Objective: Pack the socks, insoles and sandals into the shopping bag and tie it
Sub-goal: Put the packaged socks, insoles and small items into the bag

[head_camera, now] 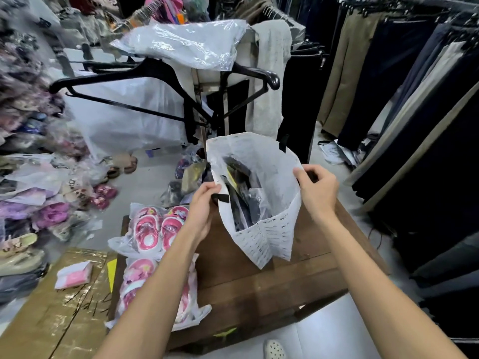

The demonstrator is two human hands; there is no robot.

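- My left hand (204,200) pinches the shopping bag's (269,237) left rim; my right hand (317,189) grips its right rim.
- The bag stands open on the wooden table (259,286), dark packets inside.
- Pink sandals (158,229) lie bagged beside it.

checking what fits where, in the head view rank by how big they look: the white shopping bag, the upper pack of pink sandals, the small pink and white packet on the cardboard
1. Shopping bag, held open by both hands.
2. Upper pack of pink sandals, clearly smaller than the bag.
3. Small pink and white packet, smallest.
All lie at similar distance, so the order seems reliable.
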